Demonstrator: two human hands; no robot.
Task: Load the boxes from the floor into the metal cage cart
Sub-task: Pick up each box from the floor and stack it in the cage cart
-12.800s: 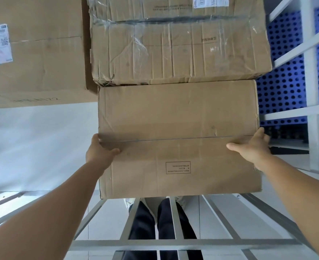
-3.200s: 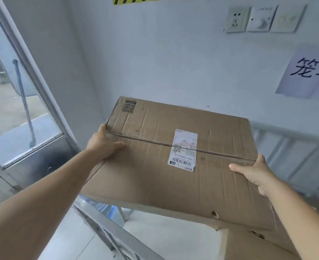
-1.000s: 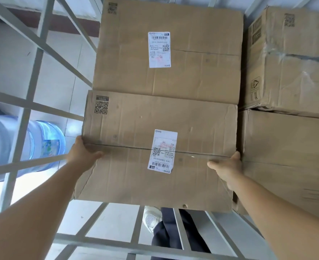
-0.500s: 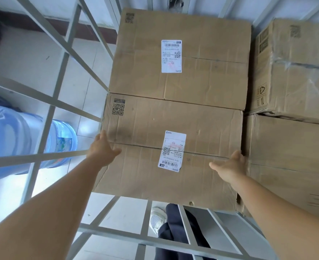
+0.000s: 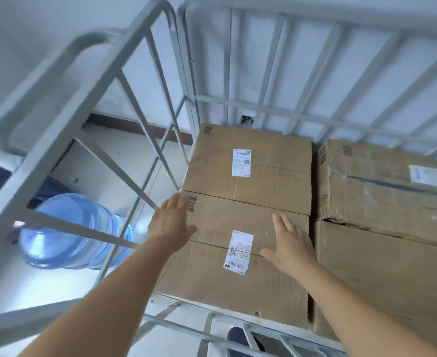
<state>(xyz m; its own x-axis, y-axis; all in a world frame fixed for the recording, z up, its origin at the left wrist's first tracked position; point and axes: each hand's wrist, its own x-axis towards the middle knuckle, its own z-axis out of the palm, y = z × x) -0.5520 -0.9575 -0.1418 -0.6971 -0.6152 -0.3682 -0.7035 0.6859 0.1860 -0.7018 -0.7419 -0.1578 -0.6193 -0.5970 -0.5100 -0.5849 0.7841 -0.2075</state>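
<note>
A flat cardboard box with a white label (image 5: 227, 282) lies inside the grey metal cage cart (image 5: 145, 124), at its near left. Behind it sits a similar labelled box (image 5: 271, 181). My left hand (image 5: 169, 222) lies with straight fingers over the near box's left edge, and my right hand (image 5: 290, 240) hovers or rests flat over its right part; neither holds anything. To the right, two more boxes fill the cart: a taped one (image 5: 382, 191) at the back and a plain one (image 5: 382, 276) in front.
A blue water jug (image 5: 68, 233) lies on the floor outside the cart's left side bars. The cart's back bars (image 5: 284, 109) stand against a pale wall. My dark shoe (image 5: 238, 336) shows through the cart's near rail.
Both hands have let go of the near box's sides and moved onto its top with fingers straight. The box now lies in the cart. The view has tilted up.
</note>
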